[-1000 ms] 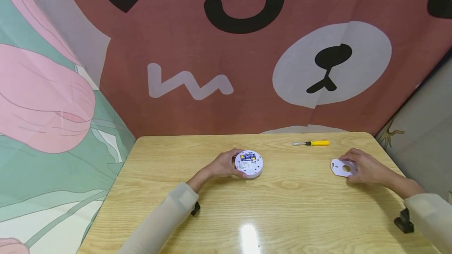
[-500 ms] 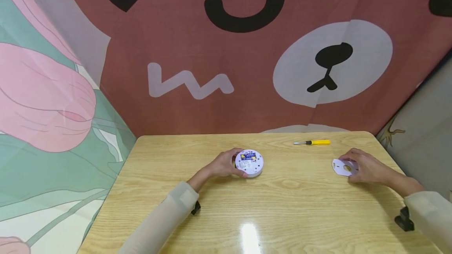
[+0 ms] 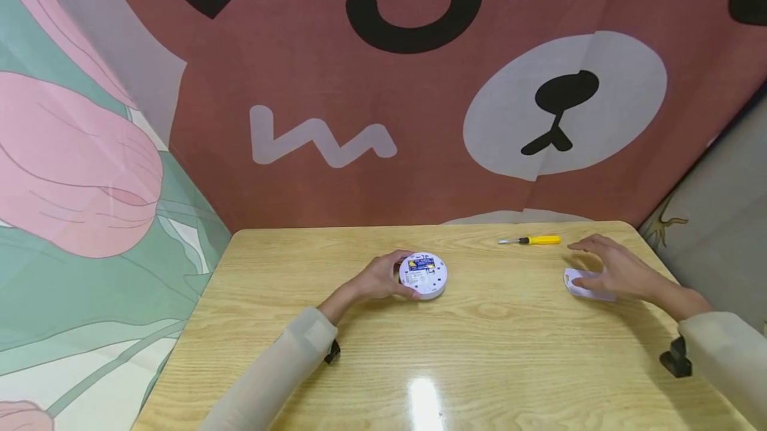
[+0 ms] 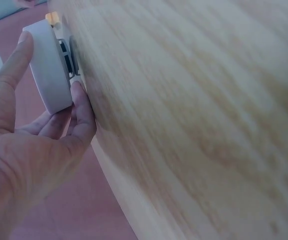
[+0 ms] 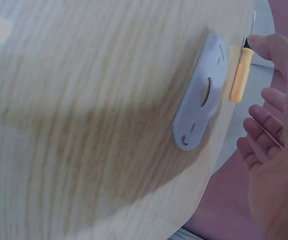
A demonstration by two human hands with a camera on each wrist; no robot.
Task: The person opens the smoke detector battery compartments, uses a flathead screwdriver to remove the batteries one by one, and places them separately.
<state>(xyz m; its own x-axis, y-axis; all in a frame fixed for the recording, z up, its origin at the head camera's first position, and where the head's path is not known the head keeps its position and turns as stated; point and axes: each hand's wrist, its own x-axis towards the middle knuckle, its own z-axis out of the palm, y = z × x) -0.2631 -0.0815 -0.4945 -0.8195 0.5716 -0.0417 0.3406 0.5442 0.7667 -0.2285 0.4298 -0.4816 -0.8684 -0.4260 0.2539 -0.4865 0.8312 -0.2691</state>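
Observation:
In the head view my left hand [image 3: 379,278] grips the side of a round white smoke detector [image 3: 424,278], whose upturned back shows blue and yellow batteries and a printed label. The left wrist view has the thumb on the rim of the smoke detector [image 4: 48,70] and the fingers underneath, close to the wood. My right hand [image 3: 626,274] hovers with spread fingers over a white mounting plate [image 3: 593,294], holding nothing. From the right wrist, the plate [image 5: 193,112] lies on the table, apart from the hand, its round centre hole and small slots showing.
A screwdriver with a yellow handle [image 3: 544,240] lies near the far edge of the wooden table [image 3: 479,351]. Behind the table hangs a printed cloth [image 3: 323,198]. Black camera mounts sit at both wrists.
My right hand has let go of the mounting plate, spread its fingers and risen from it. The plate now lies on the table. The left hand keeps its hold on the smoke detector.

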